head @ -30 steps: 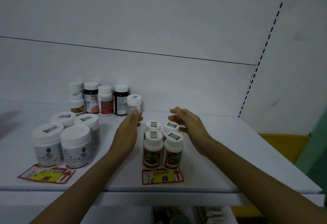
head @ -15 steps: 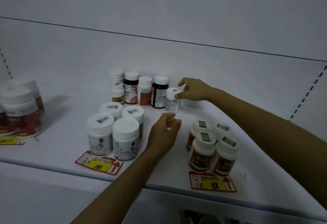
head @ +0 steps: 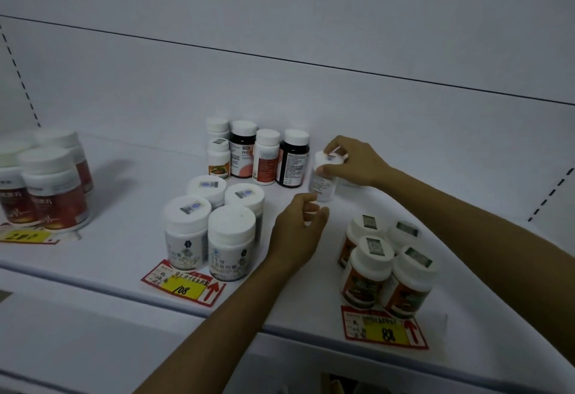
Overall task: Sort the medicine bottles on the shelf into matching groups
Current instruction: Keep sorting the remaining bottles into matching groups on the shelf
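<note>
With your right hand (head: 354, 165) pinching the small white bottle (head: 323, 183) by its cap near the shelf's (head: 140, 207) back edge and your left hand (head: 297, 232) loosely curled and empty just beside its base, lift straight up, clear of the dark bottle (head: 294, 160).

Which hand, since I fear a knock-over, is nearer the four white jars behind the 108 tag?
Left. The left hand hovers just right of the white jars; the right hand is farther back and right, gripping a small white bottle by its cap.
</note>
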Tool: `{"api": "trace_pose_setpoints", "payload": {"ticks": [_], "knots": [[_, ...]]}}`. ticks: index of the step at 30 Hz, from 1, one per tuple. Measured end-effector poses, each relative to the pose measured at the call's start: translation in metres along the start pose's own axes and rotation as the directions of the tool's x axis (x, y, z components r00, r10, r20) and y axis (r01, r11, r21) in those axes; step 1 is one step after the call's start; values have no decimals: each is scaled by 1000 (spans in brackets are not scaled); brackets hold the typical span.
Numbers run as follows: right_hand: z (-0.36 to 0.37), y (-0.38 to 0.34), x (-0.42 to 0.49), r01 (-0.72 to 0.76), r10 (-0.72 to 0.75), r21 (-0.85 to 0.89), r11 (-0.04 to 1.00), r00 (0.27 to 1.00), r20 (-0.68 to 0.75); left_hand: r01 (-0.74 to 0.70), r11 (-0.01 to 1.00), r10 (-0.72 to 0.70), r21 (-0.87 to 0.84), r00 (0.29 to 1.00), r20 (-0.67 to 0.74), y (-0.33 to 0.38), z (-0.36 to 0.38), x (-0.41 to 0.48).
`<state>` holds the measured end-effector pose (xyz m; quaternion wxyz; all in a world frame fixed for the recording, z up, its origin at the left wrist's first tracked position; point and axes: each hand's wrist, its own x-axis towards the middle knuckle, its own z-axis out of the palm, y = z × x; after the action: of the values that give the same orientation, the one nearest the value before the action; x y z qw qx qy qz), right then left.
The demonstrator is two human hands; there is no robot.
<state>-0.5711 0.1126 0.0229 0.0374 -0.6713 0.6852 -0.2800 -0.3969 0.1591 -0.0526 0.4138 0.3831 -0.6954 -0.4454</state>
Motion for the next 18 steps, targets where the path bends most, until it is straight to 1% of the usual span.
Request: {"api": "trace_pose_setpoints", "payload": {"ticks": [3, 4, 6, 8, 9, 11, 12, 14, 16, 18], "knots": [[-28, -10, -23, -49, 75, 248, 967, 992, -100, -25, 999, 24, -34, 999, -30, 6, -1, -3], [-38, -16, -33, -50, 93, 335, 941, 989, -113, -42, 997, 39, -63, 998, -48, 10, -1, -6], [-58, -32, -56, -26, 91, 449, 893, 988, -122, -84, 985, 73, -151, 994, -79, 22, 0, -15], [-73, -49, -84, 24, 66, 522, 852, 986, -153, -100, 948, 82, -303, 994, -73, 42, 1, -27], [-77, -57, -100, 59, 54, 564, 823, 982, -180, -85, 913, 76, -398, 996, -38, 53, 2, -36], [-78, -72, -134, 161, 14, 659, 735, 968, -252, -43, 834, 73, -550, 997, 33, 71, 3, -58], [-75, -78, -152, 215, -13, 692, 689, 958, -286, -39, 806, 76, -591, 996, 36, 77, 4, -71], [-64, -89, -183, 304, -71, 724, 619, 940, -333, -70, 775, 67, -628, 997, -29, 80, 7, -98], [-50, -97, -204, 369, -133, 741, 561, 924, -359, -128, 779, 48, -614, 988, -145, 82, 6, -120], [-38, -105, -211, 423, -184, 723, 547, 903, -389, -172, 786, 30, -594, 970, -242, 83, -1, -130]]}}
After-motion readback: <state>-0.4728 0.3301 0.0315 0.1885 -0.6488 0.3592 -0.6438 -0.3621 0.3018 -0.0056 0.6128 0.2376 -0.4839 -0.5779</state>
